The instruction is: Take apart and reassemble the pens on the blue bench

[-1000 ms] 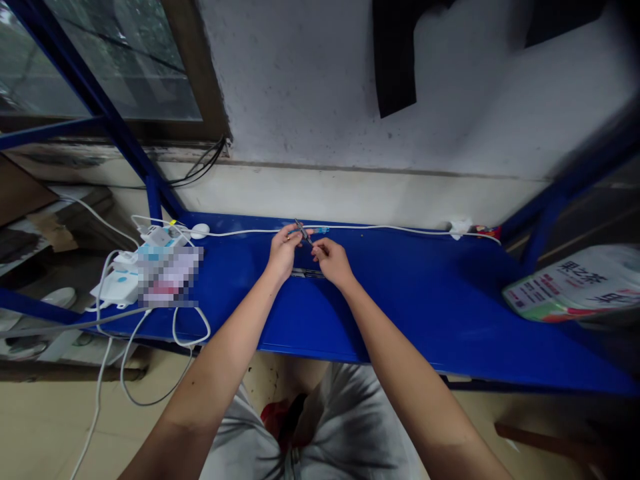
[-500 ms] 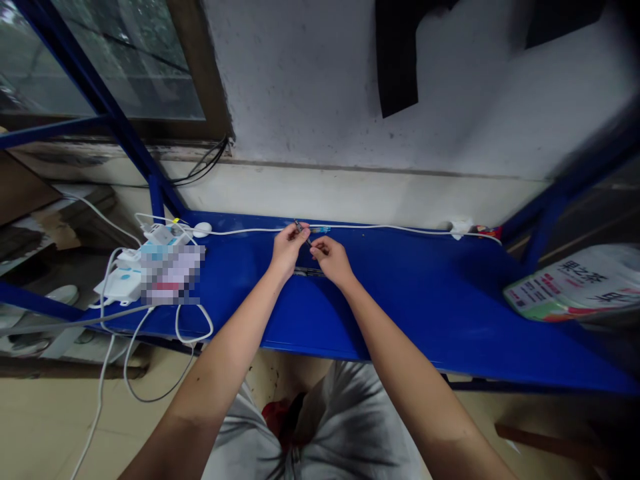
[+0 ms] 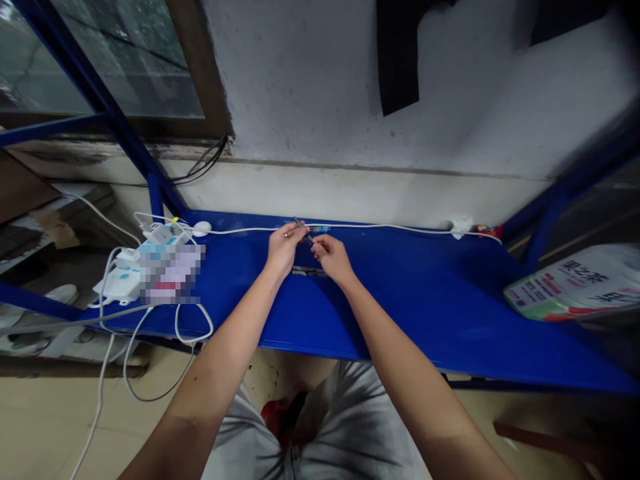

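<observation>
A thin dark pen slants between my two hands above the blue table. My left hand pinches it along its upper part, and my right hand grips its lower end with fingertips. Just behind the hands, several thin pen refills with blue ends lie near the table's back edge. Several dark pens lie on the table below the hands, partly hidden by them.
Power strips with white plugs and cables crowd the left end of the blue table. A white cable runs along the back edge. At the right stands a large labelled bottle, with crumpled tissue farther back.
The fingers of my left hand have shifted slightly on the pen and spread a little. My right hand has barely moved.
</observation>
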Action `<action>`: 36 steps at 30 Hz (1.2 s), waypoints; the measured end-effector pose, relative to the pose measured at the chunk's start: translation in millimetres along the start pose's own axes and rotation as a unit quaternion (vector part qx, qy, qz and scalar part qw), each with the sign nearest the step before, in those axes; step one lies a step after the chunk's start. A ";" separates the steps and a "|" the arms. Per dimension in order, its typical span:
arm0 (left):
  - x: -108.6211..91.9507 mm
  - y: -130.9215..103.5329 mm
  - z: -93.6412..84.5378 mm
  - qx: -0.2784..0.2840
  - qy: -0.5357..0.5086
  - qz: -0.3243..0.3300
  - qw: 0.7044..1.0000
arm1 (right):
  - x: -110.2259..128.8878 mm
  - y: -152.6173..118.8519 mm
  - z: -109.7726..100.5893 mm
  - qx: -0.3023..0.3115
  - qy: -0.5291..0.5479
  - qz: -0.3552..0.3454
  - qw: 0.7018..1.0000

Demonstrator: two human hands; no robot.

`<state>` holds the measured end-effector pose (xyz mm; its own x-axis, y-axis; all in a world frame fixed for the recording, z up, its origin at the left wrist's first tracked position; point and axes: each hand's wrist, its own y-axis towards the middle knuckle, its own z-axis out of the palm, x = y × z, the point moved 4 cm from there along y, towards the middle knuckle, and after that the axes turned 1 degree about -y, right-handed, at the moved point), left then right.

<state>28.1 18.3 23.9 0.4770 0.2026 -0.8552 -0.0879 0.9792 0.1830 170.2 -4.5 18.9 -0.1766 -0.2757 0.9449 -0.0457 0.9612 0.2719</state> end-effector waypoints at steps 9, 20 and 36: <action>-3.7 -3.2 4.0 0.014 -0.020 0.005 1.000 | -0.6 0.0 -0.1 0.016 0.022 0.018 0.999; -6.8 -6.6 6.7 0.047 -0.016 -0.013 0.999 | 0.3 -2.6 1.3 0.065 0.096 0.079 0.990; 0.7 1.5 -5.5 0.007 -0.005 -0.046 0.999 | 10.4 -0.6 -22.2 0.024 0.358 0.094 0.929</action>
<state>23.5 20.0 20.9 0.4918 0.1119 -0.8635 -0.0308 0.9933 0.1112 190.2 -8.1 32.6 0.5117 -0.0199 0.8589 -0.1267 0.9871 0.0983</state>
